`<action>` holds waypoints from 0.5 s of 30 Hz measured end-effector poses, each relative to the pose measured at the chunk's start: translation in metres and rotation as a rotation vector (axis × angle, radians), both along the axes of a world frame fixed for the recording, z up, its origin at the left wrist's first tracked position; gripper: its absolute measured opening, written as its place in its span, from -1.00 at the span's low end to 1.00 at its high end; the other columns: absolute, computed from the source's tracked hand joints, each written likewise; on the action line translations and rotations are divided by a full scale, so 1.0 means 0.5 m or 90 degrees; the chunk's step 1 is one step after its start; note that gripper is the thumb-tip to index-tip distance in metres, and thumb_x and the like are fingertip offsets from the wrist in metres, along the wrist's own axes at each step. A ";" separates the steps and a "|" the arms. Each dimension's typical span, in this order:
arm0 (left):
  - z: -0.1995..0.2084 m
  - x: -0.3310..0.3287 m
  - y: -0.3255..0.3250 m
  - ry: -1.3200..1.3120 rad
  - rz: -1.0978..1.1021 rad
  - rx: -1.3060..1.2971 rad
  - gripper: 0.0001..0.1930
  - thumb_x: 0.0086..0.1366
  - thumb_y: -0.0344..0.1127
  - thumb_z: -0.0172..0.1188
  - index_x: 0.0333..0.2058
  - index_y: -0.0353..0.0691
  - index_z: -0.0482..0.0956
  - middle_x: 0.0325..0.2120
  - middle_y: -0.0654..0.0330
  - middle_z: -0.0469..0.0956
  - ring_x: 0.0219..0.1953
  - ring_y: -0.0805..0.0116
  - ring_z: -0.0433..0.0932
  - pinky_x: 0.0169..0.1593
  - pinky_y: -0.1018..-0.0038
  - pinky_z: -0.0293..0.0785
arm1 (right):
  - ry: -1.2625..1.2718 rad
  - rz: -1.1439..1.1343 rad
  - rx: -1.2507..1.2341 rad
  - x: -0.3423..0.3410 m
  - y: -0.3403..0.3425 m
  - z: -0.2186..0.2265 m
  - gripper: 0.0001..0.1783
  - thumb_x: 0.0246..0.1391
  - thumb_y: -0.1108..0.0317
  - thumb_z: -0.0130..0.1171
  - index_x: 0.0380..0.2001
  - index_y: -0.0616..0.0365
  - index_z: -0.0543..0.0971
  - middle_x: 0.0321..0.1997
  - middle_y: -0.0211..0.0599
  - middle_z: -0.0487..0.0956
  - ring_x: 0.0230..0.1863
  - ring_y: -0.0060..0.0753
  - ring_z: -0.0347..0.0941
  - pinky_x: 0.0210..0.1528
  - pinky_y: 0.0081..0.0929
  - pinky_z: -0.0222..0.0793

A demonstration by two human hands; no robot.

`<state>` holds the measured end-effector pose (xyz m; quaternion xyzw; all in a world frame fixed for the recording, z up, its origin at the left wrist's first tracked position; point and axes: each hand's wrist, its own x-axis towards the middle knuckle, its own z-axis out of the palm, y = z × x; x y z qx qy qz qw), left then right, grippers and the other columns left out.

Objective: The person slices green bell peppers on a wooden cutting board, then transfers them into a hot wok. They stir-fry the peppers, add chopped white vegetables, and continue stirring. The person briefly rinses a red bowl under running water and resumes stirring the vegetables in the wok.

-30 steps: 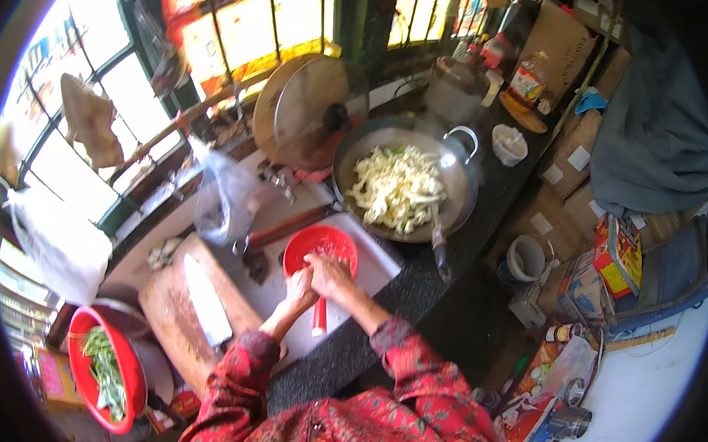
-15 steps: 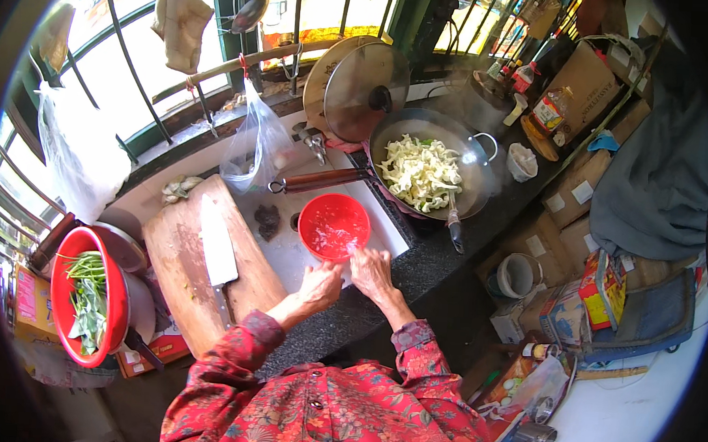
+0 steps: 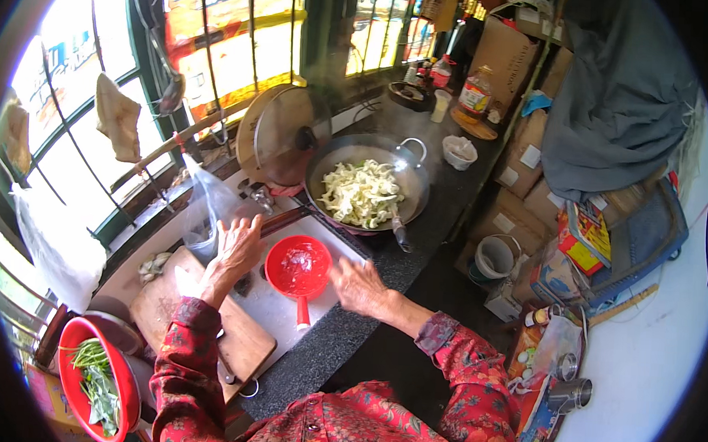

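My left hand (image 3: 240,252) reaches over the sink beside the clear plastic bag (image 3: 206,207), its fingers apart, near the wok's wooden handle (image 3: 288,219). To the right of the red dipper (image 3: 299,266), my right hand (image 3: 357,287) hovers with bent fingers, the tips smeared by motion. The dipper rests on the white sink surface, handle toward me, some water in its bowl. Pale chopped vegetables (image 3: 361,194) heap in the steaming wok (image 3: 420,188), a spatula (image 3: 399,228) leaning among them. My left forearm partly covers the cleaver on the cutting board (image 3: 246,339).
A red basin (image 3: 129,389) of green vegetables stands at the lower left. Behind the wok lean a glass lid (image 3: 289,135) and a round board. An oil bottle (image 3: 476,92) and a small white bowl (image 3: 460,153) sit on the right counter. Cardboard boxes line the right side.
My hands have come apart from the dipper's near side: the left went up and left toward the bag, the right moved right. The dipper's handle now shows. The whole view has shifted.
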<state>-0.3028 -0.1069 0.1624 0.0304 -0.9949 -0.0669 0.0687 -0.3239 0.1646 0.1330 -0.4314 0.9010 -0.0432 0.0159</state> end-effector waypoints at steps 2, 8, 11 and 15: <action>-0.014 -0.014 0.005 0.023 -0.009 -0.011 -0.66 0.10 -0.32 0.15 -0.12 -0.23 0.45 -0.24 -0.04 0.49 -0.14 -0.02 0.50 -0.04 0.00 0.35 | 0.230 -0.080 0.026 -0.038 0.026 0.042 -0.62 0.04 0.34 0.01 -0.07 0.26 0.44 0.02 0.17 0.40 -0.07 0.08 0.39 -0.19 0.02 0.28; -0.041 -0.010 0.036 0.006 -0.100 0.037 -0.57 -0.03 -0.23 0.30 -0.18 -0.25 0.44 -0.28 -0.09 0.49 -0.20 -0.08 0.53 -0.17 0.12 0.47 | 0.129 -0.408 0.218 -0.154 0.111 0.046 -0.51 0.01 0.38 0.03 0.04 0.36 0.35 -0.02 0.22 0.43 -0.06 0.05 0.45 -0.26 -0.05 0.41; -0.053 -0.015 0.047 -0.046 -0.098 0.105 -0.49 -0.03 -0.26 0.30 -0.08 -0.22 0.37 -0.29 -0.10 0.51 -0.25 -0.11 0.56 -0.23 0.13 0.50 | 0.120 -0.418 0.123 -0.204 0.134 0.040 -0.53 0.00 0.42 0.07 0.01 0.38 0.38 -0.10 0.12 0.49 -0.14 -0.03 0.54 -0.19 -0.29 0.54; -0.049 -0.025 0.035 -0.051 -0.121 0.169 -0.39 -0.08 -0.25 0.33 0.00 -0.19 0.36 -0.32 -0.08 0.55 -0.26 -0.08 0.56 -0.21 0.14 0.48 | 0.070 -0.339 0.185 -0.259 0.156 0.123 -0.66 -0.03 0.41 0.10 -0.14 0.28 0.54 -0.12 -0.01 0.56 -0.10 -0.13 0.55 -0.13 -0.27 0.52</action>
